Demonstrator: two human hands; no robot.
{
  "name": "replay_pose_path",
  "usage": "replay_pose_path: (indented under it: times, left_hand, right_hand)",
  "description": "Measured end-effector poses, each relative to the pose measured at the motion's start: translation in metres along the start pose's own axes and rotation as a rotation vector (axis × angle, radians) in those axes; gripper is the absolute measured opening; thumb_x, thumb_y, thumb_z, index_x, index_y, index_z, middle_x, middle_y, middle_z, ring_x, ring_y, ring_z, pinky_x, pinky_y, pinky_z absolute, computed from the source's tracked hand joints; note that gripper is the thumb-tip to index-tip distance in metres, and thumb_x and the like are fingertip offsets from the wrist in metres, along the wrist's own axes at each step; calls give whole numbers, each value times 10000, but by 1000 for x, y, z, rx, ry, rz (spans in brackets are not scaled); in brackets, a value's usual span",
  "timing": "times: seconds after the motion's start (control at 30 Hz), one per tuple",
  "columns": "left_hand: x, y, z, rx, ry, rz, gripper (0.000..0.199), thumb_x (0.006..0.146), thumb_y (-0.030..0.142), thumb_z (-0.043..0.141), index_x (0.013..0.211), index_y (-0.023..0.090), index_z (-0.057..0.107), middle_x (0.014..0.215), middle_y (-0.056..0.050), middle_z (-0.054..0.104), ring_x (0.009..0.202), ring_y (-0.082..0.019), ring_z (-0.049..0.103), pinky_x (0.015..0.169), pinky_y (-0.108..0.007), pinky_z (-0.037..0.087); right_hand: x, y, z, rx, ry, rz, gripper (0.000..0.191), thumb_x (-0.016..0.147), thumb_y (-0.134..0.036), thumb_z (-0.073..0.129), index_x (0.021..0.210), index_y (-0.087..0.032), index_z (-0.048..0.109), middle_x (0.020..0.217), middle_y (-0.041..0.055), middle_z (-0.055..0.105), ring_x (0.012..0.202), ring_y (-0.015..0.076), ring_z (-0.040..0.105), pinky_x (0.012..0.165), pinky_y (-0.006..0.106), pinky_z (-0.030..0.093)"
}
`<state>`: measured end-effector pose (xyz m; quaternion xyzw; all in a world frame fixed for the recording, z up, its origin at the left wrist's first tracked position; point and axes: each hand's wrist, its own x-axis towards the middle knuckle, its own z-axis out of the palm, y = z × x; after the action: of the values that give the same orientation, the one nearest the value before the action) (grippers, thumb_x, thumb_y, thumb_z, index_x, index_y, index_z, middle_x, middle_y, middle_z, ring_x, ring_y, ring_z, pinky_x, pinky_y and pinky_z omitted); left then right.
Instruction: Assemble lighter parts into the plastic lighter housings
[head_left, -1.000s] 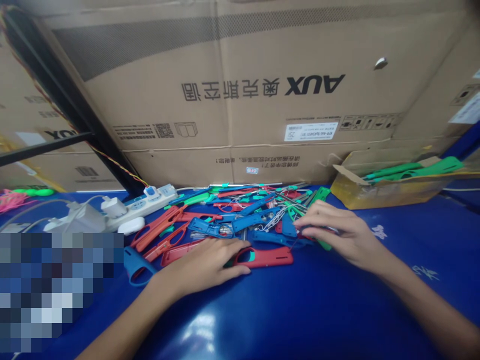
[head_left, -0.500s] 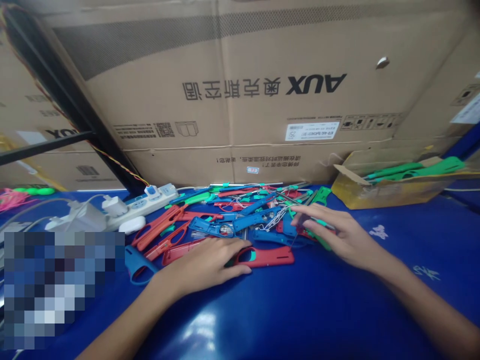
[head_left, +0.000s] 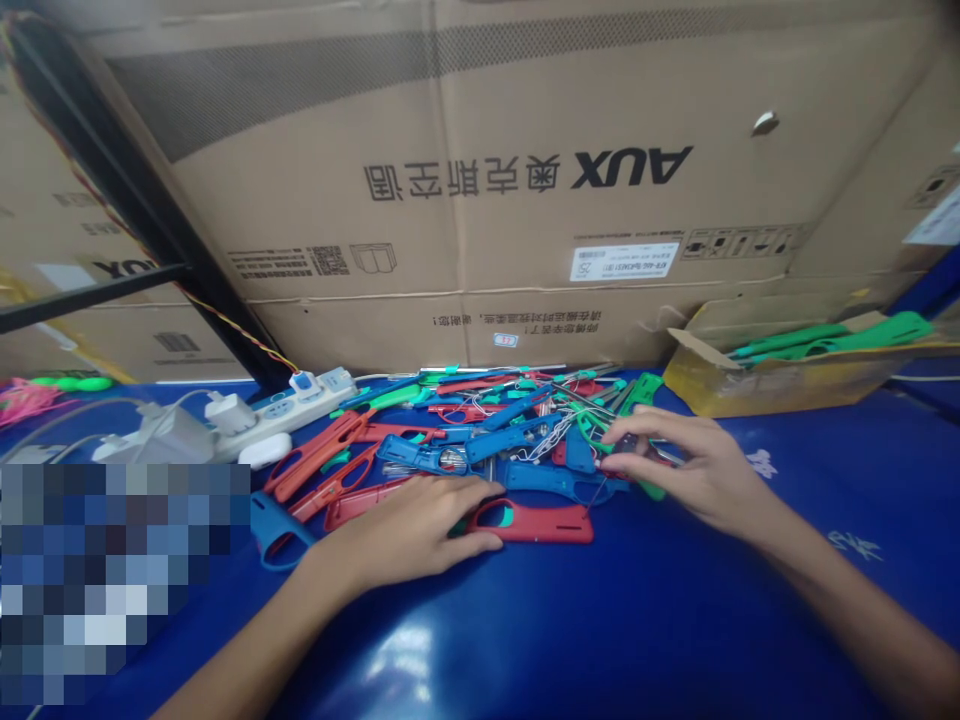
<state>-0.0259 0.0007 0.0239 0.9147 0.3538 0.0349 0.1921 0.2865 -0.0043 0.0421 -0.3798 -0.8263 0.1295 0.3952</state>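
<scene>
My left hand [head_left: 431, 530] is closed on the left end of a red plastic casing [head_left: 551, 523], which lies flat on the blue table with a teal piece at its oval opening. To the right, my right hand [head_left: 686, 460] pinches a small dark, see-through part [head_left: 634, 450]; a thin wire runs from it toward the casing's right end. Just beyond both hands lies a pile of red and blue casings [head_left: 510, 437], green pieces, white wires and metal rods.
An open cardboard box [head_left: 795, 385] holds green casings at the back right. At the left are a white power strip [head_left: 277, 408] with plugs and a loose blue casing [head_left: 277, 530]. A large carton [head_left: 480, 230] stands behind the pile.
My right hand has shifted slightly right, and the dark part between its fingers shows more plainly. The red casing's right end has tipped slightly toward me. My left hand has stayed in place.
</scene>
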Motion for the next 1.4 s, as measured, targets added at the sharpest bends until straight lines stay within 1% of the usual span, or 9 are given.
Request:
replay_pose_path:
  times: [0.1, 0.23, 0.4, 0.57, 0.73, 0.9, 1.1, 1.23, 1.4]
  left_hand:
    - [1, -1, 0, -2, 5, -2, 468, 980, 464, 537, 1395, 251, 506, 1269, -55, 654, 1088, -258, 641, 882, -347, 459]
    - [1, -1, 1, 1, 8, -2, 460, 979, 461, 542, 1389, 255, 508, 1255, -41, 660, 1066, -246, 649, 870, -338, 463]
    - [0, -1, 1, 18, 21, 4, 451, 975, 455, 553, 1380, 259, 514, 1242, -34, 666, 1051, -237, 655, 861, -331, 468]
    - [0, -1, 2, 19, 38, 15, 450, 970, 444, 563, 1373, 246, 526, 1220, -49, 676, 1040, -236, 664, 841, -323, 480]
    - [-1, -2, 2, 24, 44, 24, 430, 971, 425, 569, 1360, 244, 533, 1210, -47, 680, 1027, -231, 669, 835, -318, 485]
    - [-1, -2, 3, 31, 44, 25, 428, 971, 416, 575, 1361, 247, 528, 1222, -44, 675, 1041, -233, 665, 843, -322, 482]
    - [-1, -3, 3, 22, 38, 20, 443, 974, 437, 565, 1376, 256, 515, 1237, -42, 668, 1058, -237, 658, 865, -330, 477]
    - [-1, -1, 2, 21, 18, 3, 451, 980, 455, 549, 1388, 270, 500, 1248, -33, 661, 1071, -243, 652, 872, -342, 477]
    - [0, 0, 0, 25, -4, -15, 464, 984, 470, 541, 1398, 267, 493, 1282, -42, 646, 1103, -259, 641, 898, -357, 470]
  right_hand:
    - [0, -2, 0, 34, -19, 61, 184, 880, -409, 692, 877, -226, 666, 707, -26, 638, 578, 108, 547, 552, 250, 432]
    - [-1, -3, 1, 48, -61, 130, 211, 900, -431, 661, 860, -225, 636, 687, -30, 621, 564, 103, 549, 537, 239, 425]
    - [-3, -3, 3, 44, -92, 138, 176, 975, -399, 536, 943, -236, 592, 756, -23, 633, 596, 100, 573, 576, 235, 448]
    - [-5, -2, 3, 24, -108, 128, 221, 1024, -374, 402, 1021, -235, 574, 716, -29, 598, 590, 104, 563, 571, 234, 445]
    - [-4, -1, 3, 64, -98, 132, 182, 1005, -369, 473, 1021, -236, 597, 620, -53, 584, 533, 94, 549, 524, 218, 420]
    - [0, -1, 0, 70, -54, 124, 189, 947, -405, 584, 933, -233, 662, 660, -34, 642, 529, 98, 570, 537, 225, 447]
    - [-1, -1, -1, 39, -30, 113, 211, 922, -438, 617, 873, -241, 676, 684, -28, 676, 566, 111, 583, 530, 232, 448]
    - [-5, 3, 7, 18, -43, 103, 168, 949, -405, 584, 973, -247, 634, 770, -25, 684, 623, 111, 616, 596, 233, 493]
    - [-9, 7, 14, -39, -76, 74, 303, 915, -423, 628, 1156, -244, 584, 932, 30, 707, 717, 155, 663, 679, 294, 554]
